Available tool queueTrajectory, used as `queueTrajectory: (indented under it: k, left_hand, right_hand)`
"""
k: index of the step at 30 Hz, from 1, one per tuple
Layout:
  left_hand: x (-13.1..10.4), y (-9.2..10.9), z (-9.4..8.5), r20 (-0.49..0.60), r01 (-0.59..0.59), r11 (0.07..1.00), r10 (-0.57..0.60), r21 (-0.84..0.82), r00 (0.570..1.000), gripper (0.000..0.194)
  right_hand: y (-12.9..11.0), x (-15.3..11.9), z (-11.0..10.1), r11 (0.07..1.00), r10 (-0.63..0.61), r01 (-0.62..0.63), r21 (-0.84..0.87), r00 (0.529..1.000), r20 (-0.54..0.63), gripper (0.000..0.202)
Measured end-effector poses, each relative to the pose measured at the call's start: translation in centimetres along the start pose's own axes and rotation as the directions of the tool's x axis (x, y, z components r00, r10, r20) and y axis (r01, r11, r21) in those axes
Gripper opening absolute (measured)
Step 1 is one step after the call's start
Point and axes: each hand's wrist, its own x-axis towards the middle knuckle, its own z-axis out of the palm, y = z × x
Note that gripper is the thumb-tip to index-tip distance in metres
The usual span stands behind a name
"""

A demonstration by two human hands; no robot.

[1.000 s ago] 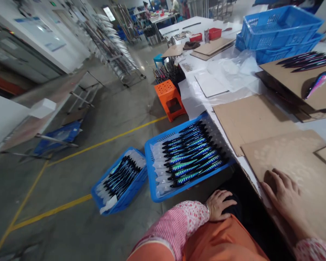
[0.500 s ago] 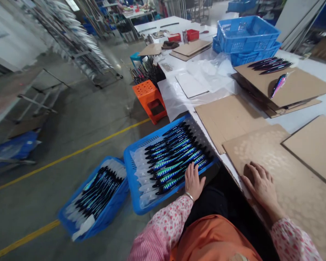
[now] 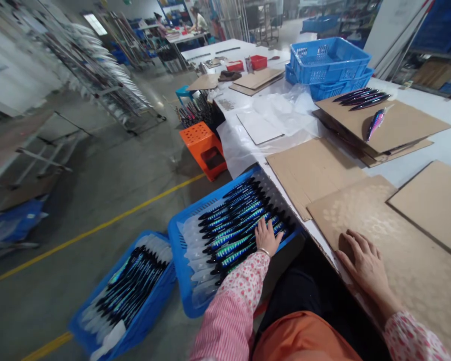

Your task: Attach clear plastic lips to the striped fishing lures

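My left hand (image 3: 268, 237) lies over the near edge of a row of fishing lures (image 3: 231, 234), fingers spread and gripping nothing. These lures have black tips and shiny blue-green striped bodies, and they sit side by side on clear plastic film in a blue crate (image 3: 177, 245). The crate is tilted against the table's edge. Flat on a large brown cardboard sheet (image 3: 409, 273) rests my right hand (image 3: 364, 263), its fingers slightly apart and holding nothing. On a stack of cardboard (image 3: 409, 120) farther back lie one pink-and-blue lure (image 3: 376, 123) and several dark lures (image 3: 363, 98).
A second blue crate (image 3: 83, 326) of lures stands lower on the left. An orange stool (image 3: 197, 134) is beside the table. Stacked blue crates (image 3: 330, 60), crumpled plastic film (image 3: 291, 108) and small red boxes (image 3: 258, 62) sit on the white table. People are at work far back.
My left hand has moved a little forward over the lures, with its forearm now across the crate's near rim. The right hand stays on the cardboard. The view has tilted up slightly.
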Motion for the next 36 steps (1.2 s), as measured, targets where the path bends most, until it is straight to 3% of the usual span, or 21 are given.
queueTrajectory:
  k: [9, 14, 22, 28, 33, 36]
  left_hand:
    - [5.6, -1.7, -0.4, -0.039, 0.096, 0.995, -0.095, 0.026, 0.995, 0.067]
    - [7.0, -2.1, 0.1, -0.031, 0.108, 0.994, -0.107, 0.031, 0.994, 0.066]
    - [12.3, -4.9, -1.2, -0.036, 0.160, 0.987, -0.160, 0.013, 0.986, 0.070]
    - [12.9, -5.6, -1.6, -0.043, 0.173, 0.985, -0.174, -0.025, 0.984, 0.067]
    - [13.8, -5.2, -4.3, -0.095, 0.170, 0.979, -0.181, -0.115, 0.979, 0.065]
    - [10.6, -3.7, -5.4, -0.103, 0.037, 0.982, -0.057, -0.183, 0.993, 0.059]
  right_hand:
    - [0.2, -0.2, 0.5, 1.000, -0.005, 0.005, 0.007, 1.000, -0.017, 0.057]
    - [0.5, -0.3, 0.9, 0.999, 0.005, -0.004, 0.032, 1.000, -0.022, 0.057]
    - [0.8, -0.6, 1.5, 0.999, 0.001, 0.000, 0.045, 1.000, -0.028, 0.057]
    - [1.0, -0.8, 1.9, 0.999, 0.005, -0.004, 0.051, 1.000, -0.027, 0.058]
    - [0.7, -0.7, 1.3, 0.998, 0.015, -0.013, 0.054, 1.000, -0.026, 0.058]
    - [0.6, -0.6, 0.6, 0.999, 0.044, -0.044, 0.030, 0.999, 0.003, 0.060]
